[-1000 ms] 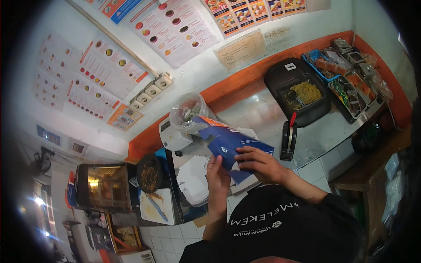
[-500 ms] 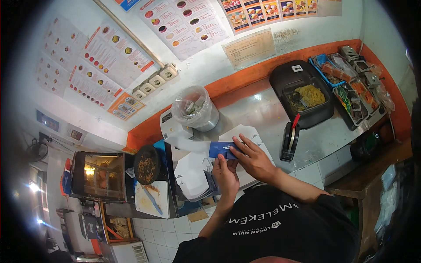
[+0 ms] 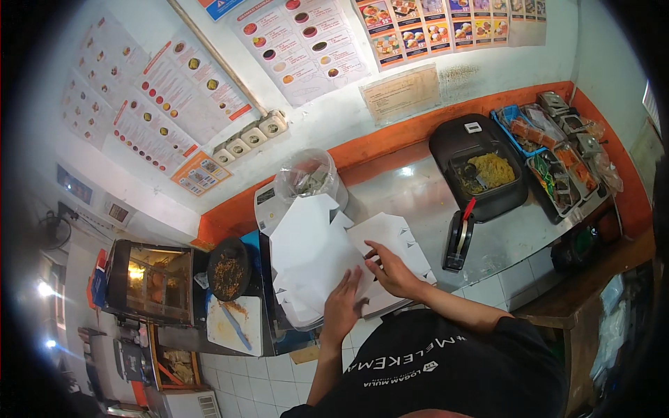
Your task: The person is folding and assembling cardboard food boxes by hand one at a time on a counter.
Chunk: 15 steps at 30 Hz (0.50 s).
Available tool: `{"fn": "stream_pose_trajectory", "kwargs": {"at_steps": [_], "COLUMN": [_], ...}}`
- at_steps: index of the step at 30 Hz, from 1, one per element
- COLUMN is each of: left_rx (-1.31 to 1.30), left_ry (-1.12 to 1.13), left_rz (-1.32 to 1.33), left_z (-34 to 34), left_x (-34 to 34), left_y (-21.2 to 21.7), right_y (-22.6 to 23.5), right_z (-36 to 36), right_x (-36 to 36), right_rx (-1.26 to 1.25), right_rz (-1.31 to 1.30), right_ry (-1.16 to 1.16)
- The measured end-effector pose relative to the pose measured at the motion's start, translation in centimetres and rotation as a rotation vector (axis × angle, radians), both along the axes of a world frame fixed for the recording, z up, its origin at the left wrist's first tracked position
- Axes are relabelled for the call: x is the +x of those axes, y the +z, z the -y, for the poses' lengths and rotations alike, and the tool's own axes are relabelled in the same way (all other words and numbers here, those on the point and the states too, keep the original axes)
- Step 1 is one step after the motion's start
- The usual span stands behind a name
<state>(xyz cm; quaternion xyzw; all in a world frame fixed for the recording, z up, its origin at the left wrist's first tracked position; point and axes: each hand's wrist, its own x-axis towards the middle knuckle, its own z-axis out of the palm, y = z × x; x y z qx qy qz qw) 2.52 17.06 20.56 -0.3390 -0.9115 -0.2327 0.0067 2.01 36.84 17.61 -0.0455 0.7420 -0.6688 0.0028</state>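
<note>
A large white flat cardboard box blank (image 3: 306,244) with cut tabs lies plain side up in front of me, tilted over the counter's left part. My left hand (image 3: 341,306) rests against its near right edge, fingers stretched out and thumb apart. Just right of it, my right hand (image 3: 394,273) reaches over more white box blanks (image 3: 394,233), its fingers spread and slightly bent near the first blank's edge. A black tape dispenser (image 3: 458,240) with a red part stands to the right of these blanks.
Behind the blanks stand a lined bucket (image 3: 327,177) and a white scale-like device (image 3: 266,207). A black container of yellow food (image 3: 491,171) and trays of packets (image 3: 557,167) occupy the right. At left are a dark bowl (image 3: 228,268), a cutting board with a knife (image 3: 221,327), and a lit display case (image 3: 150,282).
The blank between my hands has turned over to the left, so its blue printed panel no longer shows. My left hand has moved down and left; my right hand has moved slightly down.
</note>
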Motion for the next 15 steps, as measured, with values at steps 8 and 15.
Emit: {"fn": "stream_pose_trajectory", "kwargs": {"at_steps": [8,15], "left_rx": [-0.236,-0.170], "left_ry": [0.271,0.179], "left_rz": [-0.267,0.054], "left_z": [17.1,23.0], "left_x": [-3.3,-3.3], "left_y": [-13.3,-17.8], "right_y": [-8.7,-14.0], "right_z": [1.8,-0.5], "right_x": [0.6,4.1], "right_rx": [0.334,0.904], "right_rz": [0.031,0.284], "right_ry": [0.519,0.750]}}
